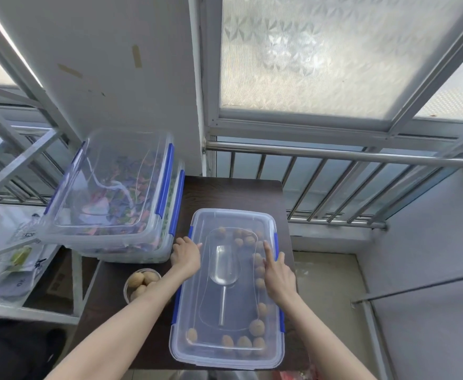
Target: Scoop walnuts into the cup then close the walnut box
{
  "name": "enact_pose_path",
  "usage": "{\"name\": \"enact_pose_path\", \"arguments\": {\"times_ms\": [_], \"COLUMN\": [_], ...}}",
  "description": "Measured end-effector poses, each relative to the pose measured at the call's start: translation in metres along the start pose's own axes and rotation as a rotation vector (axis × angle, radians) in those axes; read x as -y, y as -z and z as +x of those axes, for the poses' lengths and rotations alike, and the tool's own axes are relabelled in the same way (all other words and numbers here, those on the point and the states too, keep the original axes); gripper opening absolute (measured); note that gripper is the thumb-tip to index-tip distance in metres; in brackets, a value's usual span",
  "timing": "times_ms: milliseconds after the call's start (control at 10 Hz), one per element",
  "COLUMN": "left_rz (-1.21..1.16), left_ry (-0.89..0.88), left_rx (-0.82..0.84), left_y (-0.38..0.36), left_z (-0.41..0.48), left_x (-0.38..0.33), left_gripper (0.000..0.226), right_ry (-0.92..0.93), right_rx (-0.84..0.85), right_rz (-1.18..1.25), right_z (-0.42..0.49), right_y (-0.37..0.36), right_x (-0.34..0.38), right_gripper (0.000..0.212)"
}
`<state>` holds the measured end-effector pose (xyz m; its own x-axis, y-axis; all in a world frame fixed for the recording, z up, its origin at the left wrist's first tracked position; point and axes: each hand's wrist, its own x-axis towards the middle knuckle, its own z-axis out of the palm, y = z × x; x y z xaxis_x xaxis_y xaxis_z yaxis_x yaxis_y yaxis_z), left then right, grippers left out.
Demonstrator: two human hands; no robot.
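The clear walnut box (226,349) with blue clips lies on the dark table, its transparent lid (233,223) on top. Through the lid I see a clear scoop (224,272) and several walnuts (256,326) along the edges. My left hand (185,256) grips the box's left rim near a blue clip. My right hand (278,275) rests flat on the lid at the right side, fingers spread and pointing away. A small clear cup (140,282) filled with walnuts stands left of the box, partly behind my left forearm.
Two stacked clear bins (115,193) with blue clips and colourful contents stand at the table's back left. A white shelf (19,270) with bags is further left. A metal railing (334,182) and window lie behind; the table's right edge (288,215) drops to the floor.
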<state>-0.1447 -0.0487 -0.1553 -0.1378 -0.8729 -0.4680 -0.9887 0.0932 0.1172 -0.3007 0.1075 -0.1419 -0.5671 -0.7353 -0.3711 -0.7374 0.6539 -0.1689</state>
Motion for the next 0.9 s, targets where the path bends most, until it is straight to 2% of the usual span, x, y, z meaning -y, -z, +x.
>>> {"name": "enact_pose_path", "arguments": {"times_ms": [100,400,500,600,700,800,900], "left_rz": [0.030,0.142,0.189,0.285,0.323,0.267,0.175], "left_ry": [0.011,-0.038,-0.115,-0.229,-0.344,-0.440,-0.527], "left_rx": [-0.002,0.066,0.080,0.053,0.046,-0.051,-0.206], "left_y": [0.000,0.015,0.026,0.052,0.091,0.139,0.186], "left_z": [-0.004,-0.004,-0.007,-0.025,-0.050,-0.078,-0.111], "left_x": [-0.005,-0.001,0.000,-0.005,-0.017,-0.024,-0.021], "left_gripper": [0.051,0.057,0.051,0.048,0.046,0.046,0.045], "right_ry": [-0.020,-0.009,-0.035,-0.014,0.035,0.079,0.140], "right_rx": [-0.002,0.031,0.053,0.016,-0.055,-0.144,-0.318], "right_rz": [-0.027,-0.091,-0.117,-0.080,-0.029,0.001,0.054], "right_z": [0.000,0.005,0.005,-0.002,-0.013,-0.028,-0.052], "right_y": [-0.002,0.009,0.021,0.045,0.080,0.120,0.161], "right_x": [0.005,0.007,0.015,0.025,0.033,0.040,0.044], "right_gripper": [0.073,0.066,0.051,0.032,0.029,0.033,0.037]}}
